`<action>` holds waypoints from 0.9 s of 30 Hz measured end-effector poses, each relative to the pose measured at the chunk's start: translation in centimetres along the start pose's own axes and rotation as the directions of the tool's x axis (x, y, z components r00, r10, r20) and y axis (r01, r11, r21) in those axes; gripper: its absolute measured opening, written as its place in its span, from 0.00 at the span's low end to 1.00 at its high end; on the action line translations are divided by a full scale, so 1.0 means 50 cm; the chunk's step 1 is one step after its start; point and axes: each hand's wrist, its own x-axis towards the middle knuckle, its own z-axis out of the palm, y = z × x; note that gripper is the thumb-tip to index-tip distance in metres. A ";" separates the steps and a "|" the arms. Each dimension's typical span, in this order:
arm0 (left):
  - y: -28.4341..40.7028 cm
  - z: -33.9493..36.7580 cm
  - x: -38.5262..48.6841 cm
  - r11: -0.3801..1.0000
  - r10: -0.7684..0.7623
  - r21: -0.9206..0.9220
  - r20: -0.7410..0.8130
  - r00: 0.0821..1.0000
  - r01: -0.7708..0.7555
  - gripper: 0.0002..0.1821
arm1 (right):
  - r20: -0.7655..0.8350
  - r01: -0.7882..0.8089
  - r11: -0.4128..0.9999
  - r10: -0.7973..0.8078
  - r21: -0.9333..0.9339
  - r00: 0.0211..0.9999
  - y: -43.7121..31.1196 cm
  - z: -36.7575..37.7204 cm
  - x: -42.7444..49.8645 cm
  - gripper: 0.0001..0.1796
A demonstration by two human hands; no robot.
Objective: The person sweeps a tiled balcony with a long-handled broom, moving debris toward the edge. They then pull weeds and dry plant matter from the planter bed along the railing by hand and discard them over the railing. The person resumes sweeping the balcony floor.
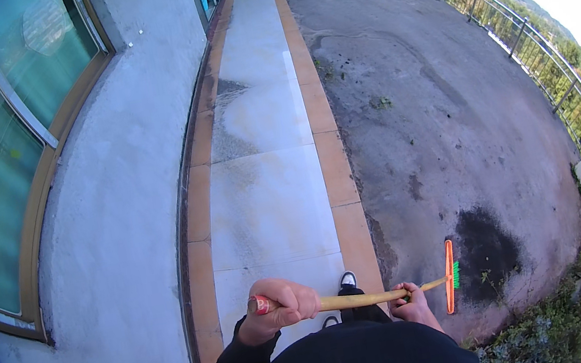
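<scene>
Both my hands grip the pale wooden handle (365, 299) of a push broom. My left hand (282, 307) wraps around its upper end, close to the red tip. Lower down the handle, my right hand (412, 304) is closed on it, with a bit of green showing at the fingers. The broom's orange head (450, 277) with green bristles (456, 275) is at the right, over the grey concrete floor beside a dark wet-looking patch (484, 255). Whether the bristles touch the floor I cannot tell.
A pale tiled walkway (271, 202) with orange-brown border tiles runs ahead along a grey wall (116, 170) with windows. Small weeds (381, 103) dot the concrete (453, 154). A metal railing (550, 45) edges the right side, and plants (550, 322) grow at the lower right.
</scene>
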 end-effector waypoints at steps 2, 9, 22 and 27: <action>0.002 -0.049 0.053 0.998 -0.062 0.029 0.039 0.997 0.061 0.13 | -0.014 -0.006 0.998 0.005 -0.069 1.000 -0.010 0.081 0.047 0.05; 0.022 -0.278 0.284 0.978 -0.108 0.179 -0.006 0.994 0.107 0.14 | -0.024 -0.058 0.948 0.053 -0.313 0.998 -0.024 0.448 0.261 0.07; 0.007 -0.642 0.685 0.724 -0.038 0.676 -0.158 0.987 0.136 0.13 | 0.044 0.084 0.956 -0.075 -0.281 0.996 0.115 1.043 0.681 0.04; -0.103 -0.848 0.738 0.836 -0.108 0.478 -0.337 0.935 0.269 0.10 | -0.110 0.301 0.859 -0.375 -0.415 0.920 0.001 1.134 0.818 0.01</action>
